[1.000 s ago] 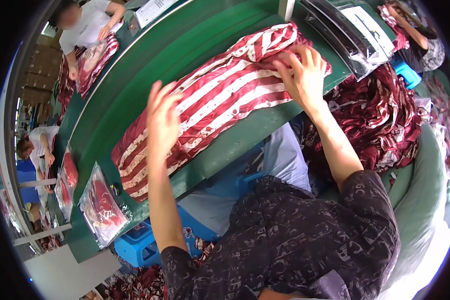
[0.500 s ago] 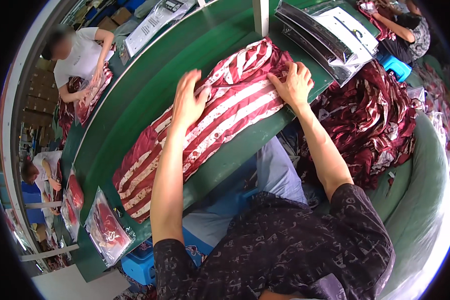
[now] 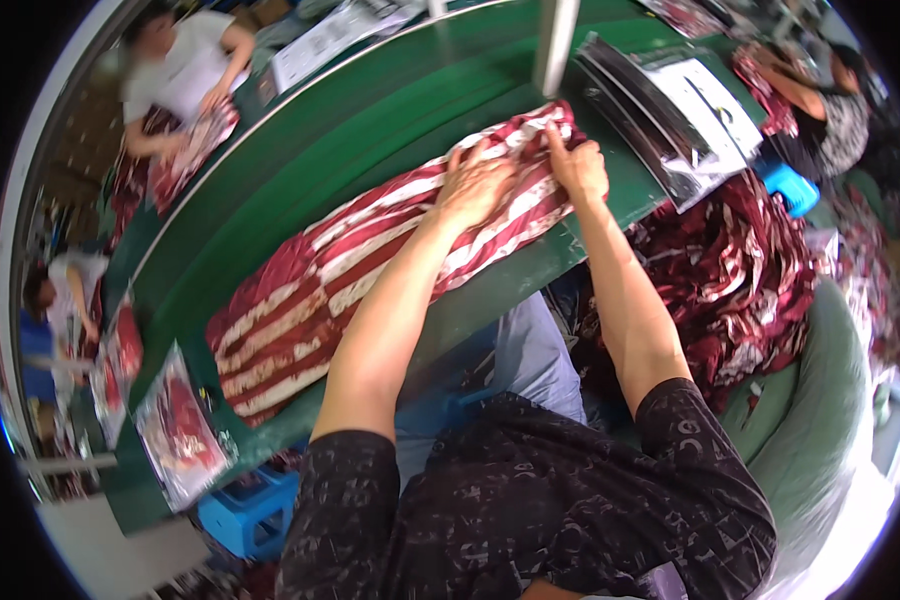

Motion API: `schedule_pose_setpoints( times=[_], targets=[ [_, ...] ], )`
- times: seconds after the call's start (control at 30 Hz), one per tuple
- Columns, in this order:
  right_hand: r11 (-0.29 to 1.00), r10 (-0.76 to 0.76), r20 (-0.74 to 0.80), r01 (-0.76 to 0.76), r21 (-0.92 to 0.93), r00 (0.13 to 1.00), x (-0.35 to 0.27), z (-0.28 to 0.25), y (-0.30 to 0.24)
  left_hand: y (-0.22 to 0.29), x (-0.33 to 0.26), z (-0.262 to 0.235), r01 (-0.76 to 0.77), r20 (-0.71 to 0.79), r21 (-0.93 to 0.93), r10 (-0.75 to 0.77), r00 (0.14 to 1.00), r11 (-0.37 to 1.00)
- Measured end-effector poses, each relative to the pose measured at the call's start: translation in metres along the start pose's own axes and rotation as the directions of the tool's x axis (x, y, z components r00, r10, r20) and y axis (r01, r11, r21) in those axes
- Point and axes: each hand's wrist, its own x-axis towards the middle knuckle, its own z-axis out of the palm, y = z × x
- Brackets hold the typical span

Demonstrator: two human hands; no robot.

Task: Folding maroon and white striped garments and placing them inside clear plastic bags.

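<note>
A long, folded, dark red and white striped garment [image 3: 310,275] lies slantwise across the green table. My left hand [image 3: 475,188] rests flat on its upper part, fingers stretched out over the cloth. At the garment's far right end, my right hand [image 3: 580,172] is closed on the gathered cloth, with the thumb pointing away from me along the edge. The curled fingers partly hide the fabric they hold.
Clear plastic bags with dark and white sheets [image 3: 670,120] lie right of the garment. A bagged red garment [image 3: 182,430] is at the table's left end. A heap of striped cloth [image 3: 725,290] sits at my right. A post [image 3: 555,50] rises behind; co-workers sit around.
My left hand has moved right and come down flat on the cloth. My right hand has closed at the garment's end, and the bunched upper layer now lies flatter and narrower.
</note>
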Motion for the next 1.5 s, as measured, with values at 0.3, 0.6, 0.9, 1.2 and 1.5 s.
schedule_pose_setpoints(
  times=[0.3,0.6,0.9,1.2,1.5],
  targets=[
    [0.929,-0.234,0.075,0.200,0.312,0.969,0.034,0.014,0.005,0.025,-0.039,-0.108,0.128,-0.279,-0.279,-0.208,0.937,0.952],
    [0.563,-0.639,-0.190,0.621,0.545,0.746,-0.004,-0.069,-0.100,-0.020,-0.206,-0.059,0.600,-0.456,0.182,-0.474,0.753,0.779],
    [0.295,-0.955,-0.043,0.923,-0.246,0.294,-0.324,-0.121,-0.283,0.013,-0.255,-0.132,0.400,-0.407,-0.554,-0.657,0.635,0.730],
    [-0.261,-0.955,0.050,0.907,0.329,-0.293,-0.555,0.091,-0.151,0.019,-0.450,-0.146,-0.822,-0.245,-0.569,-0.952,0.185,-0.013],
    [-0.139,-0.990,-0.027,0.939,0.316,-0.138,-0.405,0.041,-0.214,0.040,-0.445,-0.160,-0.389,-0.121,-0.902,-0.974,-0.193,0.189]
  ],
)
